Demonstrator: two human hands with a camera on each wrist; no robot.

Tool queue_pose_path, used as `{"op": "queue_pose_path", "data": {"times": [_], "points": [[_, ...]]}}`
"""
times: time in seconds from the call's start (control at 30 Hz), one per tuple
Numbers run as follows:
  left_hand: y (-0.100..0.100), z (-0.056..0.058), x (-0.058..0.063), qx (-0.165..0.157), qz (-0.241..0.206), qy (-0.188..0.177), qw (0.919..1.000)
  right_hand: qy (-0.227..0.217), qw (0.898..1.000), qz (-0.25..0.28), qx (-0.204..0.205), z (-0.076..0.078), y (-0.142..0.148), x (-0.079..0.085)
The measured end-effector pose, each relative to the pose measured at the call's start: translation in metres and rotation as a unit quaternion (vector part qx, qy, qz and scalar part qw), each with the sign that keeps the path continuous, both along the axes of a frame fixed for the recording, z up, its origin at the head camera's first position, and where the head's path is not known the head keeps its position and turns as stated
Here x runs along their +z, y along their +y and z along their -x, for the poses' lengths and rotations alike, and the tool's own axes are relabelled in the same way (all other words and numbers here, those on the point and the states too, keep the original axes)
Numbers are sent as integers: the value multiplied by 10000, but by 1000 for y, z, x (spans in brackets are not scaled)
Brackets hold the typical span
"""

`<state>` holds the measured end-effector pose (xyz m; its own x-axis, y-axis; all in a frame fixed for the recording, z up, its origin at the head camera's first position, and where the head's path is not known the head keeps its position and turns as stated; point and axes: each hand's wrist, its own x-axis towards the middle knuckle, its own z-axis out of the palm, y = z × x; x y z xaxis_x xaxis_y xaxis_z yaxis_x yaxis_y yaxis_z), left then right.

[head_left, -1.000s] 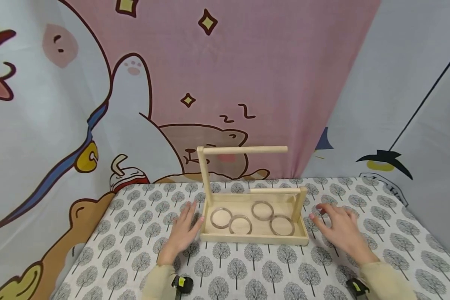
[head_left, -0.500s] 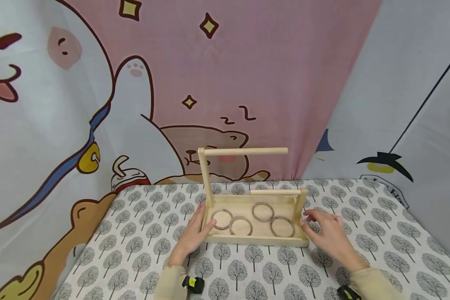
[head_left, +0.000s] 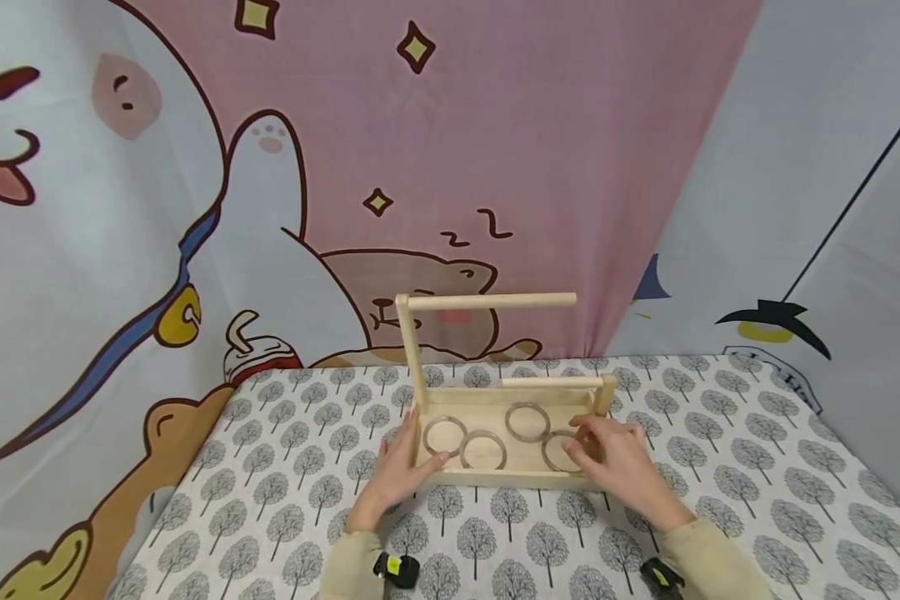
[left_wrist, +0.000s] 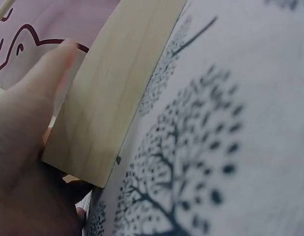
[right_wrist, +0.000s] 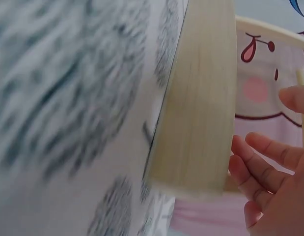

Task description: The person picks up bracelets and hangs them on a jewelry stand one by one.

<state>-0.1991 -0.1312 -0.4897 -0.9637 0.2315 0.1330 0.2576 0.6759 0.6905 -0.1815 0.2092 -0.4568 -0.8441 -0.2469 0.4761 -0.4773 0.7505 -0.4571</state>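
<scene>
1. The left hand [head_left: 396, 473] holds the wooden tray [head_left: 510, 479] by its near left corner, thumb over the rim.
2. The right hand [head_left: 624, 468] reaches over the tray's right end, fingers loosely parted, partly hiding one ring [head_left: 544, 454]; I can't tell whether they touch.
3. Between the hands, three other rings [head_left: 483, 432] lie in the tray.
4. Beneath spreads a tree-print cloth [head_left: 255, 500]; behind hangs a cartoon curtain [head_left: 555, 167].

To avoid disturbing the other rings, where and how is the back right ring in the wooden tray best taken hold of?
Probably pinch the back right ring by the left side of its band, coming from above. It lies flat with an open middle for a fingertip, and its near right edge meets the front right ring, while its left is clear.
</scene>
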Motion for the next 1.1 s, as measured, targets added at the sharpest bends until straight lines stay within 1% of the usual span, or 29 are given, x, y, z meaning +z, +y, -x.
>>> {"op": "queue_pose_path", "data": {"times": [0.2,0.4,0.6,0.8,0.97,1.1], "points": [[0,1,0,-160,-91,-19,9998,-168,9995,4,256,6,-20,-1],[-3,0,2,-298,-236,-9,9993,-228,9991,71,363,11,-39,-1],[-4,0,1,-291,-258,-130,9992,-297,9981,-28,540,15,-52,-4],[-5,-1,0,-350,-427,-137,9984,-435,9969,-74,657,19,-63,-8],[-7,-1,0,-355,-396,-175,9984,-570,9952,-31,798,20,-70,-8],[-7,-1,0,-368,-379,-224,9983,-685,9945,-53,796,21,-76,-8]]}}
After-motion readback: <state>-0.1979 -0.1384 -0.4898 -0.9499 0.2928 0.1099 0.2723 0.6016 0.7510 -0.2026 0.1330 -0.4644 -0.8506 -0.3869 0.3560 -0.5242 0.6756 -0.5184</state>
